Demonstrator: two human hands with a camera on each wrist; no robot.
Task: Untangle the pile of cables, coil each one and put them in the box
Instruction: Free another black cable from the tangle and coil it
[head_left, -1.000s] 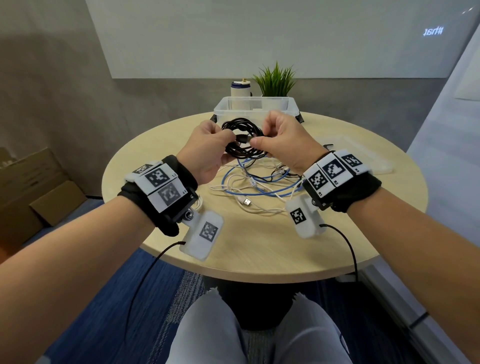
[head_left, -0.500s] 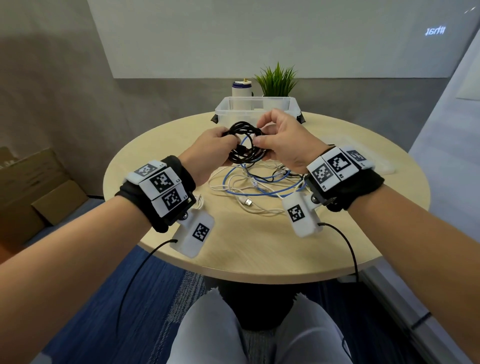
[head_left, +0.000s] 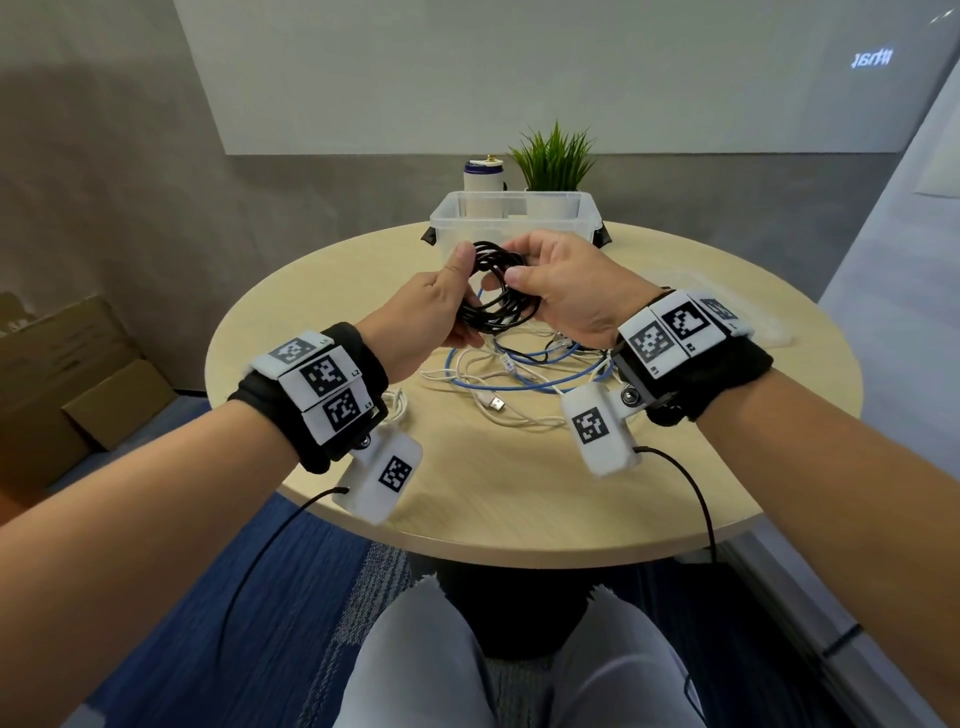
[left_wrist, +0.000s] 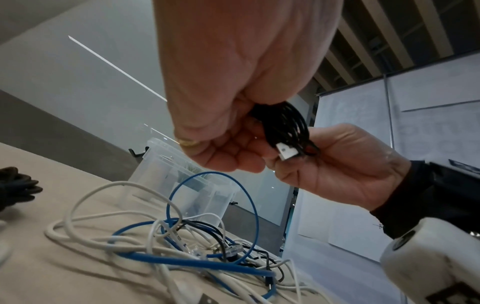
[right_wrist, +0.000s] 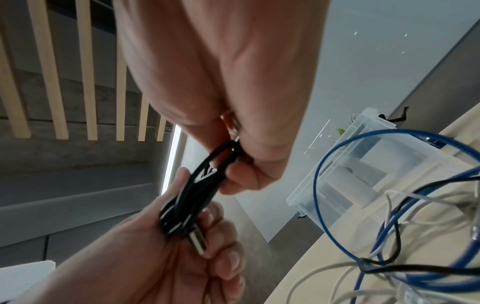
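Both hands meet just above the middle of the head view, each curled around opposite sides of a coiled black cable (head_left: 496, 291). The left hand (head_left: 434, 312) grips the coil's left side with the thumb raised along the loops. The right hand (head_left: 566, 288) pinches the right side of the coil. In the left wrist view the cable's silver plug (left_wrist: 285, 151) sticks out between the fingertips; the right wrist view shows the plug lying on the left hand's fingers (right_wrist: 228, 197).

Directly below the hands in the head view, a tangle lies on the round wooden counter (head_left: 519, 493): a blue cable (head_left: 524, 387) looped among white cables (head_left: 470, 364), with a thin black strand running through it in the wrist views. A white USB plug (head_left: 496, 402) points toward the lower edge of the pile.

Above the hands in the frame, the clear plastic box (head_left: 514, 210) stands at the counter's far edge. Behind it are a small green plant (head_left: 553, 156) and a white cylinder (head_left: 484, 174).
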